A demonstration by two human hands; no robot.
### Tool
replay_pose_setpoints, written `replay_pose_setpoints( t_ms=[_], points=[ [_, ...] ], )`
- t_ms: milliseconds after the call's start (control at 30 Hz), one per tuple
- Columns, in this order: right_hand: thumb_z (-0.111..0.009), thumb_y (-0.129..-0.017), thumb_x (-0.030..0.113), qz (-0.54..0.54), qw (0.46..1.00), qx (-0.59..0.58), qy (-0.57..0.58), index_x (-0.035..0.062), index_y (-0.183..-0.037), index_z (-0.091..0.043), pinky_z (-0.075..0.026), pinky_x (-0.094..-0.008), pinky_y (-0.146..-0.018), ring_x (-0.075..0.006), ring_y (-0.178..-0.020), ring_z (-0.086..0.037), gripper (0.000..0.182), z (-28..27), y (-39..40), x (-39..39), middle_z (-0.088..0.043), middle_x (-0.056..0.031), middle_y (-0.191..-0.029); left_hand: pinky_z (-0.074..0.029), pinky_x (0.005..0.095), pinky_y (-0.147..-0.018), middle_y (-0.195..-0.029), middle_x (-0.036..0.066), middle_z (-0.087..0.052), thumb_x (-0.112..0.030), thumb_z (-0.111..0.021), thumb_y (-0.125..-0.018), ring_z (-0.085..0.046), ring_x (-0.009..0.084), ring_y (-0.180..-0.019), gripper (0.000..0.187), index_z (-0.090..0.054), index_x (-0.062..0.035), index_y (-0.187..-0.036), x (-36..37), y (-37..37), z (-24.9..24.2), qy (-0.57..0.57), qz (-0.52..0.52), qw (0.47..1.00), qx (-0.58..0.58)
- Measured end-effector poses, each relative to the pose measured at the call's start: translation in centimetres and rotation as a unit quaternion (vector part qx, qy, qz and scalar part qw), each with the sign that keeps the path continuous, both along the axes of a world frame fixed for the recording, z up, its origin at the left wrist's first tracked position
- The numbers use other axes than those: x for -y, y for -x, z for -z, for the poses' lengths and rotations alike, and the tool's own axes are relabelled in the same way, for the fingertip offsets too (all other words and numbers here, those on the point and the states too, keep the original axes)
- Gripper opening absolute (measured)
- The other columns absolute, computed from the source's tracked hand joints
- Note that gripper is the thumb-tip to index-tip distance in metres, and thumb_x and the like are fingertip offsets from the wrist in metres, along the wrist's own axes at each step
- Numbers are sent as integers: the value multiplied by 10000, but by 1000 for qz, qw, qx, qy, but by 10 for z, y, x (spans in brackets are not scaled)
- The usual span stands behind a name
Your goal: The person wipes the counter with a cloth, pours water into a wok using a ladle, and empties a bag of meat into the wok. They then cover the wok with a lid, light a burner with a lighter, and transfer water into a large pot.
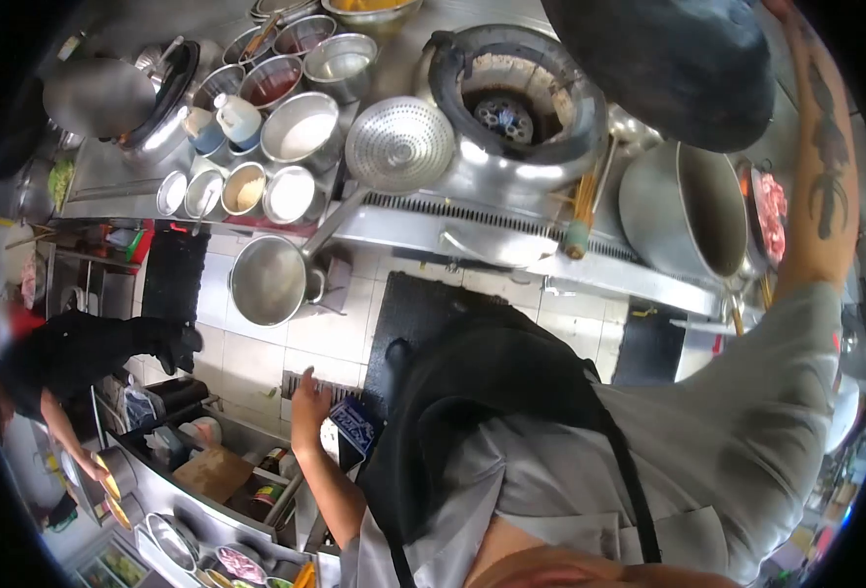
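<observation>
Wok (663, 69): one, dark, to the right of the burner (504, 120), its lower edge overlapping the large pot (653, 211) in view; whether they touched could not be told.
Right hand (777, 7): at the end of the raised arm, just beside the wok; the top edge cut off its fingers, so I could not tell whether they gripped the rim.
Left hand (310, 407): over the floor, fingers spread apart, nothing visible in them.
Wok slipping: a loose or one-sided hold might have let it drop or swing against the burner or large pot.
Strainer handle (338, 221): it jutted past the front of the desk (99, 176), so a brushing sleeve or apron could have tipped the strainer (400, 144).
Burner: one uncovered opening; anything falling there might have lodged inside.
Small bowls (294, 219): four in the front row.
Jugs (239, 122): two, behind those bowls.
Larger containers (330, 157): at least five, some partly hidden.
Strainer: one, perforated.
Large pot: one, tilted.
Bamboo brush (580, 218): one, near the burner.
</observation>
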State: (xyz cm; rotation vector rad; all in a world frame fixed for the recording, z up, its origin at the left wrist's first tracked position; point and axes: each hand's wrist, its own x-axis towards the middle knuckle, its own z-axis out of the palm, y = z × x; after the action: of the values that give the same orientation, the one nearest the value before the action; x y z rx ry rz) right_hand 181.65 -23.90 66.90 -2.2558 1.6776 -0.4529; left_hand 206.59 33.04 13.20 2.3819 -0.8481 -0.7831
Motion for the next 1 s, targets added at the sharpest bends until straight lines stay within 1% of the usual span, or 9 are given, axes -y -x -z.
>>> replay_pose_setpoints(
  t_ms=[67,133,200,633,767,800,833,967,1000],
  points=[
    [-543,-916,297,52,998,-25,-24,40,-951,-544,-379,-222,-433,-114,-521,-432,259,-6,-1,-44,-505,-48,-668,-501,427,-774,-1005,251,-636,-180,-661,-791,-628,372,-906,529,-497,4,-1259,-21,-42,33,-1,51,998,38],
    [-491,-936,293,90,991,-33,89,49,-784,-581,-359,-250,-387,-118,-460,-412,302,10,5,-98,-491,-40,-612,-502,421,-742,-996,249,-637,-201,-683,-786,-631,363,-832,540,-503,-24,-1263,-26,-66,22,1,83,995,54],
    [-493,-937,325,55,998,17,-1,30,-841,-599,-396,-281,-420,-138,-486,-455,328,12,26,-116,-514,-69,-630,-506,410,-746,-1041,262,-625,-180,-667,-802,-636,363,-845,519,-497,-4,-1259,-25,-83,11,-16,84,996,33],
    [-664,-856,244,96,965,57,-239,12,-1073,-600,-346,-140,-431,-16,-476,-450,324,116,177,-291,-608,-14,-839,-502,379,-788,-1098,237,-619,-182,-652,-816,-634,327,-883,528,-483,-29,-1293,23,-68,18,-40,239,966,-88],
    [-664,-852,116,-97,968,9,-233,41,-975,-655,-351,-181,-431,-21,-506,-450,144,236,166,-327,-575,34,-698,-490,389,-825,-1098,246,-614,-184,-654,-803,-625,348,-926,523,-496,-28,-1277,14,-52,13,-44,244,967,-63],
    [-675,-844,120,-14,944,13,-329,41,-980,-658,-375,-199,-458,-27,-553,-478,158,262,157,-337,-583,29,-712,-487,391,-837,-1098,247,-614,-185,-654,-801,-621,353,-943,522,-497,-30,-1275,8,-45,11,-48,236,968,-66],
    [-669,-853,212,-68,924,-42,-374,14,-959,-670,-475,-289,-661,-118,-728,-585,223,293,157,-337,-646,-60,-795,-476,398,-869,-1092,253,-612,-190,-648,-805,-605,362,-997,518,-497,-14,-1268,1,-39,12,-56,239,968,-50],
    [-633,-853,258,-196,884,-51,-422,11,-971,-673,-502,-346,-705,-267,-781,-647,277,470,172,-365,-671,-160,-849,-460,411,-902,-1108,264,-600,-186,-633,-812,-583,370,-1053,517,-487,21,-1262,-49,-17,10,-69,200,975,-68],
    [-635,-844,251,-230,880,-45,-412,9,-955,-674,-500,-359,-700,-291,-773,-645,269,512,171,-372,-664,-171,-837,-453,415,-915,-1127,272,-590,-183,-631,-813,-570,377,-1077,517,-486,17,-1266,-54,-16,-3,-148,163,967,-130]
  ],
)
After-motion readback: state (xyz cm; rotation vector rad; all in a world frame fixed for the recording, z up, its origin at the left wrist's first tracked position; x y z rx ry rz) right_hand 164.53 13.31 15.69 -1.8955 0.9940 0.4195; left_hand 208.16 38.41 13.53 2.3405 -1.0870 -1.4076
